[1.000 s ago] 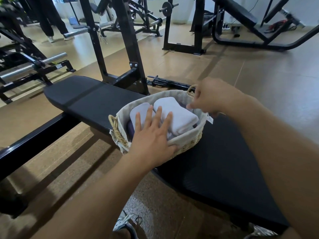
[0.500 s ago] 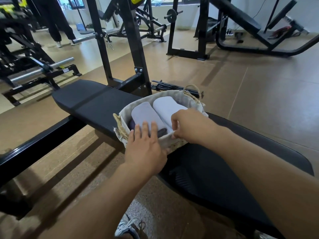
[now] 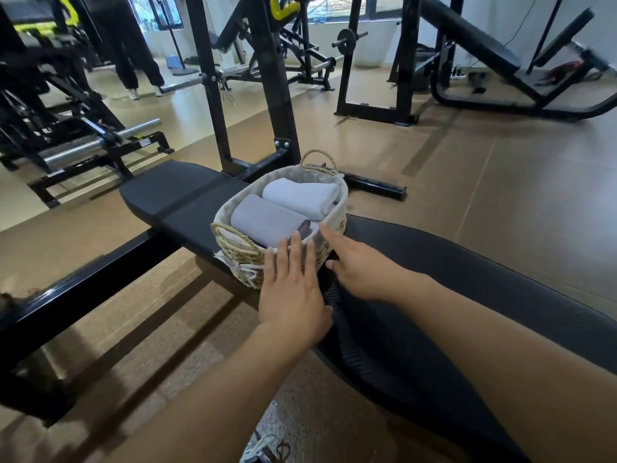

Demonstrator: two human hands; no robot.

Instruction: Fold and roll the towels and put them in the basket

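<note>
A woven basket [image 3: 245,262] with a cloth liner and rope handles stands on the black bench pad [image 3: 467,282]. Two rolled towels lie side by side inside it: a grey one [image 3: 267,219] nearer me and a white one [image 3: 302,195] behind it. A darker towel end shows under the grey roll. My left hand [image 3: 292,285] lies flat with straight fingers against the basket's near rim. My right hand [image 3: 359,265] is beside the basket's right side with fingers extended, holding nothing.
The bench runs from far left to near right over a black steel frame [image 3: 83,289]. A rack upright [image 3: 277,105] rises just behind the basket. A barbell [image 3: 100,142] sits at the left, and a person's legs [image 3: 133,61] stand farther back. Tan floor [image 3: 500,182] lies right of the bench.
My right hand has left the white towel and come down beside the basket's right side. My left hand has slid back from the grey towel to the near rim.
</note>
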